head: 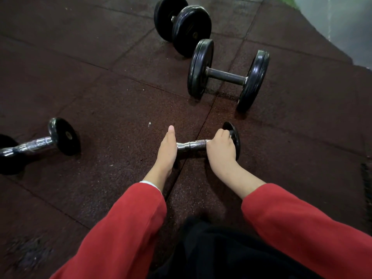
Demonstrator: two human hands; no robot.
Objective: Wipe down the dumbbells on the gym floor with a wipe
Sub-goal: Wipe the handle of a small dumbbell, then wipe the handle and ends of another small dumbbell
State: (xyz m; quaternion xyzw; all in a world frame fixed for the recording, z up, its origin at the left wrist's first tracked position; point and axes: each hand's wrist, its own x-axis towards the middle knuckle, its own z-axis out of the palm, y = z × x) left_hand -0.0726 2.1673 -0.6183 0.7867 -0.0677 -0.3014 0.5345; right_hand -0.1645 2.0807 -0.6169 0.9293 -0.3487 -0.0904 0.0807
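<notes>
While my right hand [221, 147] curls its fingers around the small dumbbell [196, 145] on the floor [112, 101], my left hand [166, 150] lies straight-fingered against its other end

The left end of the small dumbbell [192, 146] is hidden behind the left hand [166, 150], and part of its right plate is covered by the right hand [221, 147]; no wipe can be made out in either hand. The chrome dumbbell [38, 142] at the left is cut off by the picture's edge, so only part of its near plate is seen. The far dumbbell [182, 25] is clipped by the top edge, and its handle is almost wholly hidden between the plates.
</notes>
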